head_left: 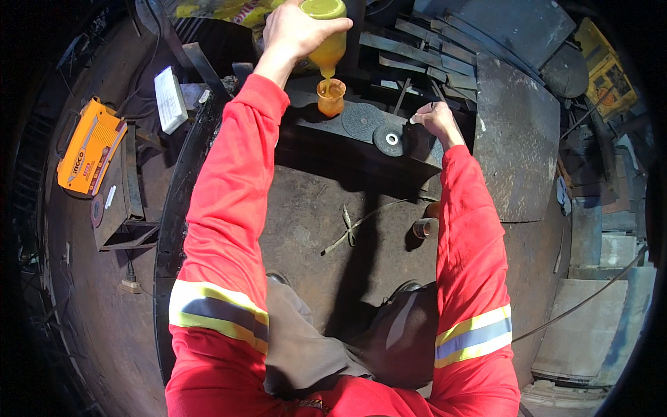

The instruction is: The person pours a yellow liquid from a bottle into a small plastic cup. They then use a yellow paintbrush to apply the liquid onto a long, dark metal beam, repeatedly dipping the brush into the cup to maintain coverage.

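My left hand (295, 29) grips a yellow plastic bottle (329, 35) tipped downward, and orange liquid streams from its mouth into a small clear cup (331, 96) standing on a dark metal box (347, 135). My right hand (436, 118) rests on the box's right end with the fingers curled around a small white object (414, 119), perhaps a cap. Two grinding discs lie on the box between the cup and my right hand, a larger dark disc (363, 121) and a smaller one with a white centre (390, 139). Both arms wear red sleeves with reflective bands.
An orange welding machine (89, 146) sits on a stand at the left, with a white box (170, 99) behind it. Steel plates (517, 139) and scrap strips lie at the right and back. A short metal pipe piece (425, 227) and a wire lie on the rusty round plate (313, 229) underfoot.
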A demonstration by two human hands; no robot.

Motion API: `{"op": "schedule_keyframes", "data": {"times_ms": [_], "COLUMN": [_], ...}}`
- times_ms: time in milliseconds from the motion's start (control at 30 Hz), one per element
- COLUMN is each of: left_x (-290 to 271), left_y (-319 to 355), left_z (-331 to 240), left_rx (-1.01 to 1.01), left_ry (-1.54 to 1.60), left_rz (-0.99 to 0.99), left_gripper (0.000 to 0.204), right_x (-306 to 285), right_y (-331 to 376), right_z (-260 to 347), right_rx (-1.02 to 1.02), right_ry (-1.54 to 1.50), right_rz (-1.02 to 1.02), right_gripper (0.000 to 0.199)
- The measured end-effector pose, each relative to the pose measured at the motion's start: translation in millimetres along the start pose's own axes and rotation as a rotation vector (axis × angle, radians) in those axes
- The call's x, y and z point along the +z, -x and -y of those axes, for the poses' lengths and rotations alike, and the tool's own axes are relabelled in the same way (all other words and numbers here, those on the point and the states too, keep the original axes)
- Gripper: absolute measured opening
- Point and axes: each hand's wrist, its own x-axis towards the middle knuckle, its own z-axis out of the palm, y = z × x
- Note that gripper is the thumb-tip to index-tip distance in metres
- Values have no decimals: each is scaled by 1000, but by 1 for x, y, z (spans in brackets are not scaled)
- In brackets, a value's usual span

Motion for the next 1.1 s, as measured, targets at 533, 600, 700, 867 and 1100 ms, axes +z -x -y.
{"op": "schedule_keyframes", "data": {"times_ms": [533, 600, 700, 867, 1100], "left_x": [-26, -27, -30, -31, -13], "left_y": [1, 1, 2, 2, 7], "left_z": [-42, -43, -47, -48, -30], "left_rx": [146, 208, 169, 148, 124], "left_ry": [191, 144, 199, 232, 60], "left_rz": [-102, -136, -133, -56, -236], "left_gripper": [44, 42, 40, 40, 49], "right_x": [-2, -2, -2, -5, -5], "right_y": [4, 5, 9, 11, 8], "right_z": [7, 8, 13, 18, 14], "right_rx": [10, 17, 0, 32, 31], "right_ry": [36, 37, 52, 60, 35], "right_rz": [10, 16, 1, 20, 42], "right_gripper": [30, 31, 33, 32, 32]}}
